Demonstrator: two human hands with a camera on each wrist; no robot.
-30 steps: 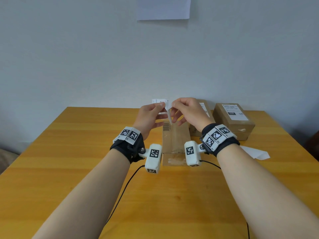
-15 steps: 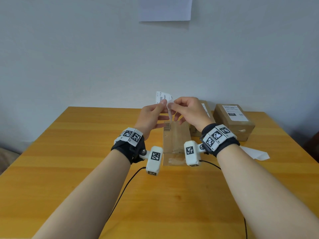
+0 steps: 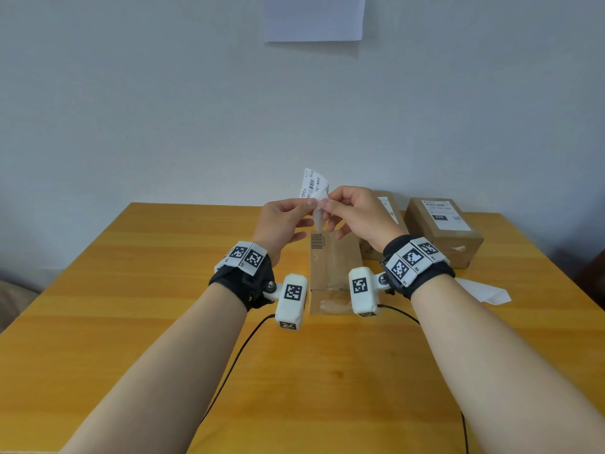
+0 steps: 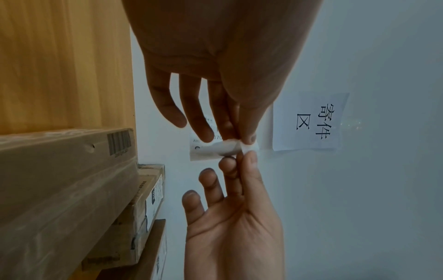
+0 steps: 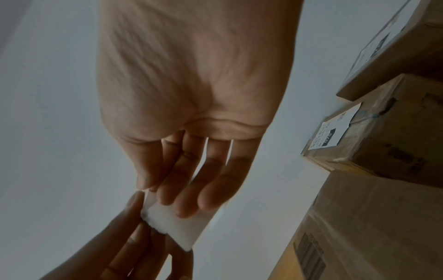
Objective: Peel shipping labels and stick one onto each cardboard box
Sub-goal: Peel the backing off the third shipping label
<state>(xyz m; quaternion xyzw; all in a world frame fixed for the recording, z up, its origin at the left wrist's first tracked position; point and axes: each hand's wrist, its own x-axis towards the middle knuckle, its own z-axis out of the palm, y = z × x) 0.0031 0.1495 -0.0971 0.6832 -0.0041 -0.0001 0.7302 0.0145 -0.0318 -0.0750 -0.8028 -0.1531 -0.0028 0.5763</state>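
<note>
Above the table my left hand pinches a corner of a white printed shipping label, which stands up behind the fingertips. My right hand pinches the pale backing paper that hangs down from the same corner. The two pinches almost touch, as the left wrist view shows at the label and the right wrist view at the backing. Below the hands a long cardboard box lies on the table with only a small barcode on top.
Two more cardboard boxes stand at the back right: one half hidden by my right hand, the other with a label on top. A loose white backing sheet lies on the wooden table at right. A paper sign hangs on the wall.
The label has swung from lying leftward to standing upright above the fingers. Both hands rose slightly and stayed pinched together.
</note>
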